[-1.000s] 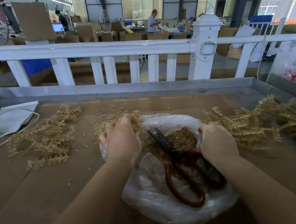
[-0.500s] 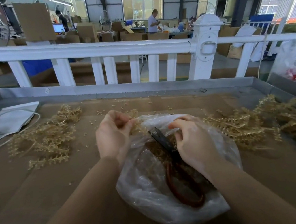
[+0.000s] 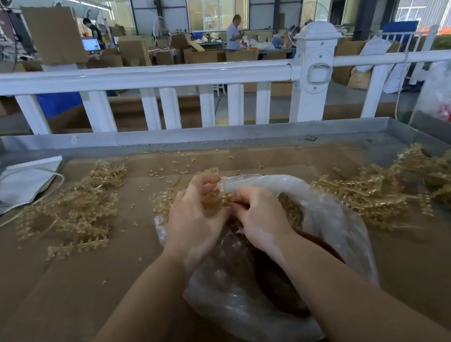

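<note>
Two-handed pinch, seemingly midway: left hand (image 3: 197,224) and right hand (image 3: 261,221) on one golden sprig (image 3: 217,200) above the plastic bag (image 3: 330,213); clippings (image 3: 291,207) bagged beneath, sprig heaps (image 3: 78,210) either side left.

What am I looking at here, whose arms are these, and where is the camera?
There is no machine here: the grips are a person's two bare hands. The single picture comes from a camera worn on that person's head, looking forward and down.

The left hand and right hand meet over the mouth of a clear bag. Both seem to pinch a golden plastic sprig. In the bag are small golden bits, and red-handled scissors show through the plastic.

The bag rests on cardboard. A left pile and a larger right pile of sprigs lie beside it. A white fence stands behind.
</note>
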`<action>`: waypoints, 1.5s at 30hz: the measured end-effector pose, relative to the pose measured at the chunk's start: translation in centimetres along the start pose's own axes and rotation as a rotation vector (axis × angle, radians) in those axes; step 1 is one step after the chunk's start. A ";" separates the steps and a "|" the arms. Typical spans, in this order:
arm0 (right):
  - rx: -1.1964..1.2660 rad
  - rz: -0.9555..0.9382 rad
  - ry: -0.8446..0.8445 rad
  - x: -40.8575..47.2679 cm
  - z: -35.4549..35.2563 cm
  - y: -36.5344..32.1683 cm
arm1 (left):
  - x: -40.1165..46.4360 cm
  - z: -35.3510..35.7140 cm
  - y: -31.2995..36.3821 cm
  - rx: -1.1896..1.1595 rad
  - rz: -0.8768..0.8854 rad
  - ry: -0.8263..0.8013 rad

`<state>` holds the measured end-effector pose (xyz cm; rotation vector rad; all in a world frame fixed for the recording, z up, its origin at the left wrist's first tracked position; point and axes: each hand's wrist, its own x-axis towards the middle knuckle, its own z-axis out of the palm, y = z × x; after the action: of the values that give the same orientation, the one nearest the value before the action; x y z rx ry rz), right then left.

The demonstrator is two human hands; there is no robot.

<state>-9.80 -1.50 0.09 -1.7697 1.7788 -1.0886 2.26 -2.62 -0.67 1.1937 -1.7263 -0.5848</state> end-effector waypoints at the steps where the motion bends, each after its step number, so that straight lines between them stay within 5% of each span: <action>1: 0.051 0.004 0.004 0.1 -0.1 -0.2 | 0.2 0.0 -0.1 0.168 0.011 0.016; 5: 0.375 0.088 0.056 0.1 -0.9 -0.7 | 0.6 -0.1 -1.1 0.518 -0.032 -0.031; 10: 0.661 0.249 0.118 -0.1 -3.1 -0.6 | 0.6 0.0 -1.4 0.517 -0.092 -0.065; 15: 0.725 0.323 0.181 -0.7 -4.2 0.2 | -0.4 0.4 1.0 0.203 0.010 0.258; 20: 0.716 0.270 0.246 -1.1 -5.0 1.0 | -1.0 0.8 3.4 -0.136 0.010 0.116; 25: 0.430 -0.036 0.227 -2.4 -6.3 1.3 | -0.7 1.4 4.3 -0.690 -0.462 -0.116; 27: 0.336 -0.125 0.173 -3.1 -6.7 1.3 | -0.2 1.4 4.1 -0.977 -0.682 -0.112; 30: 0.219 -0.110 0.109 -3.7 -6.9 1.5 | -0.2 1.6 3.2 -1.199 -0.747 0.004; 35: 0.485 0.151 0.053 -3.8 -6.3 2.0 | -0.9 1.7 2.8 -1.093 -0.694 0.245; 40: 0.356 0.141 0.143 -3.4 -6.0 3.1 | -1.8 0.7 2.8 -1.002 -0.618 0.050; 45: 0.447 0.183 0.114 -3.0 -6.6 3.4 | -1.9 0.4 2.9 -0.482 -0.305 -0.140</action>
<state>-16.55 2.66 0.87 -1.2779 1.5653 -1.3987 0.76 0.26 0.65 1.0857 -1.4059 -1.2167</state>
